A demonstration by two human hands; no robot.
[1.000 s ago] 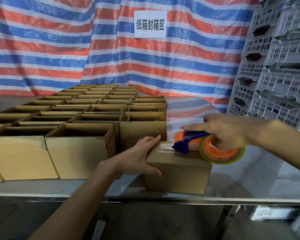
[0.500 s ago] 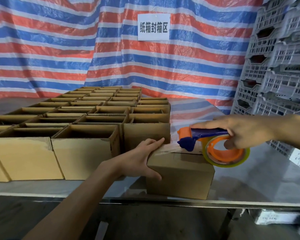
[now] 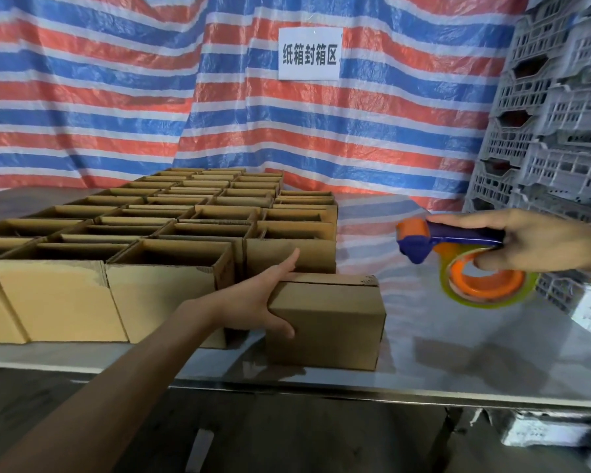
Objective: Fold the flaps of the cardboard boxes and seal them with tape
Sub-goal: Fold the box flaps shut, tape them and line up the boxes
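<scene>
The closed box [image 3: 325, 319] stands on the table [image 3: 475, 353] near its front edge, flaps folded flat on top, just right of the front row of open boxes [image 3: 171, 254]. The left hand [image 3: 260, 302] rests against the left end of the closed box: the fingers lie straight along that end, reaching up past the top edge, and the thumb spreads onto the front face. The right hand [image 3: 533, 244] grips the tape dispenser [image 3: 458, 235] by its blue handle, with fingers curled through the orange core of the roll of tape [image 3: 485, 291]. The dispenser is held in the air to the right of the closed box, apart from it, with its orange roller end pointing left. The open boxes fill the left part of the table in close rows running to the back. A striped red, white and blue tarpaulin [image 3: 116, 97] hangs behind, carrying a white sign [image 3: 309, 52]. Grey crates [image 3: 560, 131] are stacked at the right.
</scene>
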